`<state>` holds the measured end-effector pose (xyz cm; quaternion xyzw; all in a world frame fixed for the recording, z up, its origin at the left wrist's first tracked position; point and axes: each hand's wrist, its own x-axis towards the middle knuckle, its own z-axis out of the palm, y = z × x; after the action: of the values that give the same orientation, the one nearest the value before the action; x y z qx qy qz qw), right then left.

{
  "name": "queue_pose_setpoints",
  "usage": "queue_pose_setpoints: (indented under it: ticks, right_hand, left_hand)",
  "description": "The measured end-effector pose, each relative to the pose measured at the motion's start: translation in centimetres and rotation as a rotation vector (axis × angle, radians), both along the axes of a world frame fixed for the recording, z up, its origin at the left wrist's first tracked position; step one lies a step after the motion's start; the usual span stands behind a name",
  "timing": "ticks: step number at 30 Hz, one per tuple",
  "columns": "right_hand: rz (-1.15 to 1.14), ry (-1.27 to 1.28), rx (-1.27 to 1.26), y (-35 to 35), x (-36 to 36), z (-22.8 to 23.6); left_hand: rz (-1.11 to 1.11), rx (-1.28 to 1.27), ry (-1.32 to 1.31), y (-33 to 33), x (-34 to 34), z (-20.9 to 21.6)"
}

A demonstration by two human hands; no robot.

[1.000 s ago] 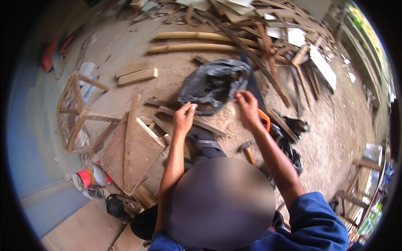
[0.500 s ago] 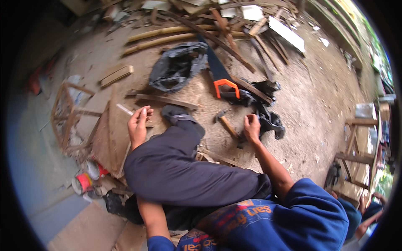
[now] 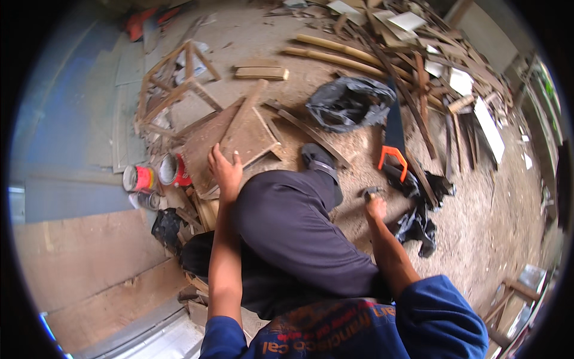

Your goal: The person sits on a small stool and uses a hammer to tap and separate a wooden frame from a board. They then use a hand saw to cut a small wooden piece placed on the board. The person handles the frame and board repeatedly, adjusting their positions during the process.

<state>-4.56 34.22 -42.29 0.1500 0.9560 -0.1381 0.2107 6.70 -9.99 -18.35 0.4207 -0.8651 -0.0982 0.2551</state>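
My right hand (image 3: 375, 207) is closed around a hammer, whose dark head (image 3: 372, 191) shows just beyond the fingers. Most of its handle is hidden by the hand. My left hand (image 3: 226, 170), fingers apart, is at the near part of a brown wooden panel (image 3: 203, 143). It seems to rest on the panel, though the contact is hard to make out. A narrow wood strip (image 3: 242, 116) lies across that panel. Beyond my right hand lies a handsaw with an orange handle (image 3: 393, 157), beside crumpled black plastic (image 3: 418, 224).
An open black plastic bag (image 3: 350, 105) sits ahead of my foot. Bamboo poles (image 3: 341, 49) and a heap of scrap wood (image 3: 442, 72) lie behind it. On the left are a wooden frame (image 3: 173, 93) and red cans (image 3: 173, 170). Wood blocks (image 3: 261, 73) lie farther back.
My right hand has taken hold of the hammer that lay on the ground. My left hand has come down to the wooden panel. The view has turned toward the left.
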Motion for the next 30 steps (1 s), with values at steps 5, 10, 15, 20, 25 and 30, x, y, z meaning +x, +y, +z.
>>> queue_pose_setpoints:
  ticks: [5,10,15,20,25,30]
  right_hand:
    - [0.244,0.043,0.066,1.5,2.9,1.2]
    - [0.238,0.205,-0.205,2.7,2.1,1.5]
    - [0.251,0.419,-0.561,1.2,-1.1,3.8]
    - [0.120,0.141,-1.092,-3.5,-5.5,18.2]
    - [0.309,0.436,-1.183,-10.2,-8.5,37.0]
    - [0.265,0.502,-1.540,-16.5,-4.8,49.4]
  left_hand:
    - [0.003,-0.090,-0.164,-3.4,0.7,-2.6]
    - [-0.070,-0.066,-0.211,-4.6,-0.5,-1.6]
    - [-0.083,0.163,-0.067,-5.2,0.3,-1.2]
    - [-0.332,0.684,0.297,-3.9,3.9,2.5]
    - [-0.387,1.401,0.817,-0.1,4.1,5.0]
    - [-0.249,1.511,0.753,3.5,4.3,1.6]
